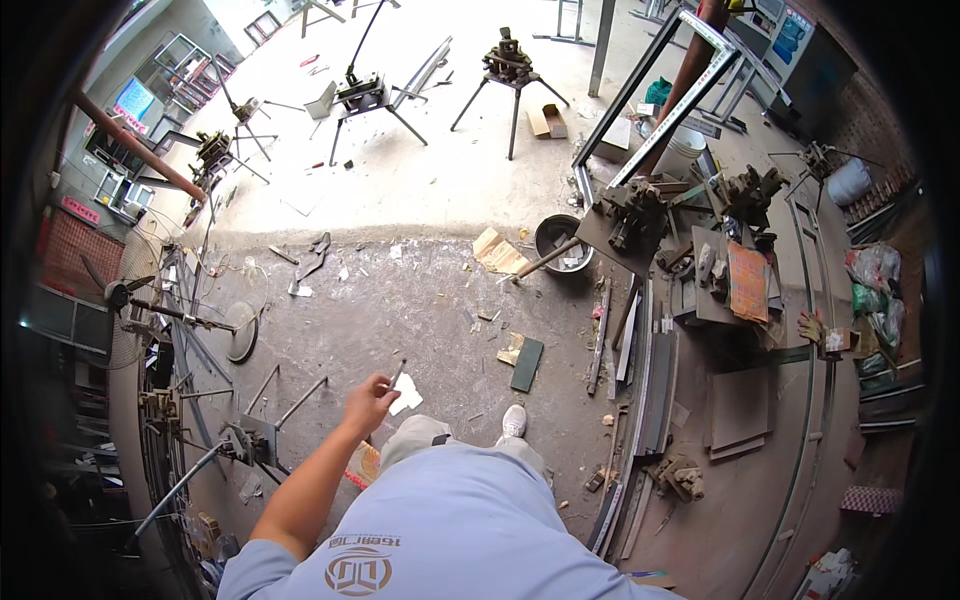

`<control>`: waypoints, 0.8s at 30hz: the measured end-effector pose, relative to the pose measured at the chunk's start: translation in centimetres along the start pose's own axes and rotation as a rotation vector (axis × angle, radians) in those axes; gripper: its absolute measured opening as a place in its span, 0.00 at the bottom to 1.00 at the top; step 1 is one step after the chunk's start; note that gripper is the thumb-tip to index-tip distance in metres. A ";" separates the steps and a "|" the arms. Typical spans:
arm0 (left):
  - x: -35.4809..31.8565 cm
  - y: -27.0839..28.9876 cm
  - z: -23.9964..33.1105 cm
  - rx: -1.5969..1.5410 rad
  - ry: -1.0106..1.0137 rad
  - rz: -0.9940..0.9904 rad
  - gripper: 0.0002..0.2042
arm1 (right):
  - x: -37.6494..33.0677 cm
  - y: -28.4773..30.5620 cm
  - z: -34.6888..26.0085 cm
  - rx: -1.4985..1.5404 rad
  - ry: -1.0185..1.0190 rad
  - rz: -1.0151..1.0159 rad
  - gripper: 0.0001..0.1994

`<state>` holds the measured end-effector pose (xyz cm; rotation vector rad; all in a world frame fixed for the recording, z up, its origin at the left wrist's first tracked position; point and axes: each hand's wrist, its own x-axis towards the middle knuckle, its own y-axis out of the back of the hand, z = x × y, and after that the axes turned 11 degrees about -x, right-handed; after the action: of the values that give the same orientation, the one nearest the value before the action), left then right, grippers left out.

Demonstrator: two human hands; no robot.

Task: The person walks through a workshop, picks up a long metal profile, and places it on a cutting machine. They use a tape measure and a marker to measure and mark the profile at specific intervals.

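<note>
My left hand point(371, 404) is held out ahead of my body, above the floor. Its fingers are closed in a pinch around a short thin stick point(397, 375) with a dark tip; its exact kind is too small to make out. A scrap of white paper point(407, 395) lies on the floor just beyond the fingers. My right hand does not show. Below the left forearm stands a small metal stand point(252, 440) with thin legs. A white shoe point(514, 421) of mine steps forward on the floor.
Metal profiles point(655, 390) lie along the right beside a workbench point(790, 400). A black bucket point(565, 245), flattened cardboard point(498, 252) and a dark green board point(527, 366) are on the floor ahead. Presses on tripod legs point(508, 68) stand farther off. A fan point(242, 331) is at left.
</note>
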<state>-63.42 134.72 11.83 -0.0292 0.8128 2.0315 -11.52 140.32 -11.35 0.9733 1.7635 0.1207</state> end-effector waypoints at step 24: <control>58.5 22.4 7.5 -0.118 -0.136 0.063 0.13 | 22.5 1.3 -48.9 -0.008 0.021 0.097 0.17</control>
<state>-112.29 174.64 10.80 0.0680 0.6155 2.1138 -53.57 173.59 -6.64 1.0554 1.7339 0.2006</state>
